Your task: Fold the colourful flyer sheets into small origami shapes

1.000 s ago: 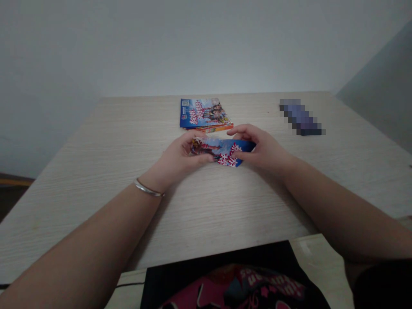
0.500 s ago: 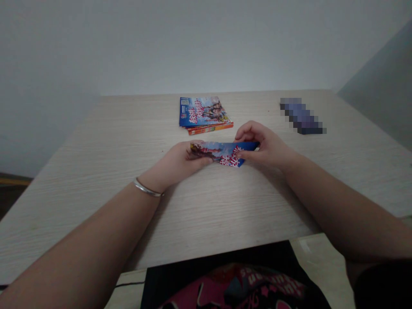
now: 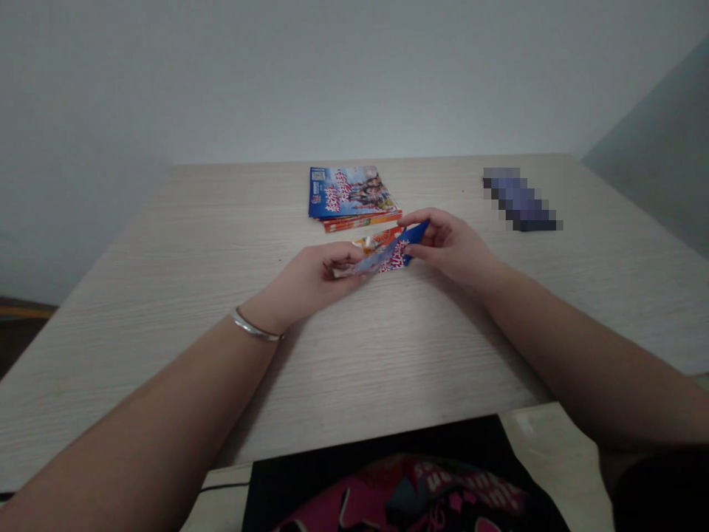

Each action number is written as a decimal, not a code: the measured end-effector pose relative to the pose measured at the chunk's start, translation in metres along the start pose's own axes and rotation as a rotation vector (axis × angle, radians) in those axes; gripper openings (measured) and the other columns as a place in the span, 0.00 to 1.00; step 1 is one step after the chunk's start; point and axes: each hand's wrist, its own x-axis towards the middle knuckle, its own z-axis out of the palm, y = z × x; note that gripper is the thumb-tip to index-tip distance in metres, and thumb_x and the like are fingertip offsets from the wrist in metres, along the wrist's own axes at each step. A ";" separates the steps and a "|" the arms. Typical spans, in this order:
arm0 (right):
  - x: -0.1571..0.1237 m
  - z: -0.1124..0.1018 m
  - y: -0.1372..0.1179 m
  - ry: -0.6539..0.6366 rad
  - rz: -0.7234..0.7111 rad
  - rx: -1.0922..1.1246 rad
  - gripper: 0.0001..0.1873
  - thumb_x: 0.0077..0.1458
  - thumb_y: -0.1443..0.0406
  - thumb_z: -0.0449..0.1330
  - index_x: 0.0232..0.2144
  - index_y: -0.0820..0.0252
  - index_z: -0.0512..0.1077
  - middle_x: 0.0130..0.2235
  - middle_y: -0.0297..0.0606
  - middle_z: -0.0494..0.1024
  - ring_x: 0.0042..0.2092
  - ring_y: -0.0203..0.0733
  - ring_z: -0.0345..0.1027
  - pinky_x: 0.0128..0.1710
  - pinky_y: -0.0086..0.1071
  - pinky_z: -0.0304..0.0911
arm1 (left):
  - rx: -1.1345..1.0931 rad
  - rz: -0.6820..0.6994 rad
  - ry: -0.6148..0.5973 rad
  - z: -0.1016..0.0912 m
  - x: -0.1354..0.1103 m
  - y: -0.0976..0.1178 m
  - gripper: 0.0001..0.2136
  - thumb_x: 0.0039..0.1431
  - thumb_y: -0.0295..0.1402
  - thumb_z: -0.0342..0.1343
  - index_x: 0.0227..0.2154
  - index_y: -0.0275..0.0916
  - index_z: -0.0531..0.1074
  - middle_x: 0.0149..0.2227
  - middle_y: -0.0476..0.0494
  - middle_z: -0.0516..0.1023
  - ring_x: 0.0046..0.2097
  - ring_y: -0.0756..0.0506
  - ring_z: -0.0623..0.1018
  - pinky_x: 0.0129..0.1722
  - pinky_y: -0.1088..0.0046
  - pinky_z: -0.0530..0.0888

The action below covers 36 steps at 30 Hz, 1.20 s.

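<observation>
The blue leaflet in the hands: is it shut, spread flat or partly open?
Partly open, it seems: the right hand holds the leaflet's blue side at a slant, and orange print shows behind it.

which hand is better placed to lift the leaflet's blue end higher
Probably the right hand: its thumb and fingers already pinch the leaflet at that blue end, which is tilted up, with orange print visible beyond it. The left hand grips the opposite end.

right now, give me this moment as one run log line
left hand: holds leaflet; right hand: pinches its blue end; orange print: visible behind blue; stack: on table, beyond hands; pixelated item: right of stack
</observation>
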 end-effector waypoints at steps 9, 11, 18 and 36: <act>-0.006 0.006 -0.013 -0.034 0.078 -0.004 0.13 0.54 0.64 0.66 0.43 0.57 0.75 0.36 0.34 0.81 0.37 0.36 0.75 0.39 0.33 0.73 | -0.003 -0.003 -0.052 -0.001 0.003 -0.006 0.10 0.58 0.38 0.59 0.39 0.39 0.76 0.37 0.45 0.82 0.36 0.46 0.79 0.39 0.69 0.78; -0.006 0.007 -0.015 -0.039 0.080 -0.013 0.10 0.53 0.64 0.66 0.39 0.58 0.76 0.35 0.34 0.81 0.36 0.36 0.75 0.38 0.32 0.73 | -0.037 -0.009 -0.080 0.000 0.003 -0.007 0.11 0.58 0.39 0.60 0.40 0.39 0.77 0.38 0.45 0.83 0.37 0.46 0.80 0.40 0.67 0.78; -0.008 0.005 -0.019 -0.193 0.095 0.059 0.17 0.51 0.63 0.69 0.44 0.59 0.75 0.36 0.35 0.82 0.36 0.36 0.76 0.40 0.34 0.72 | -0.096 -0.023 -0.064 0.001 0.002 -0.009 0.10 0.60 0.36 0.59 0.41 0.39 0.80 0.42 0.44 0.84 0.42 0.45 0.82 0.47 0.64 0.79; -0.006 -0.002 -0.023 -0.260 -0.388 -0.447 0.16 0.54 0.59 0.69 0.44 0.56 0.78 0.43 0.40 0.82 0.45 0.43 0.75 0.48 0.38 0.68 | -0.058 -0.033 -0.131 -0.004 0.002 -0.011 0.12 0.58 0.37 0.62 0.43 0.39 0.81 0.44 0.45 0.85 0.44 0.44 0.82 0.50 0.64 0.78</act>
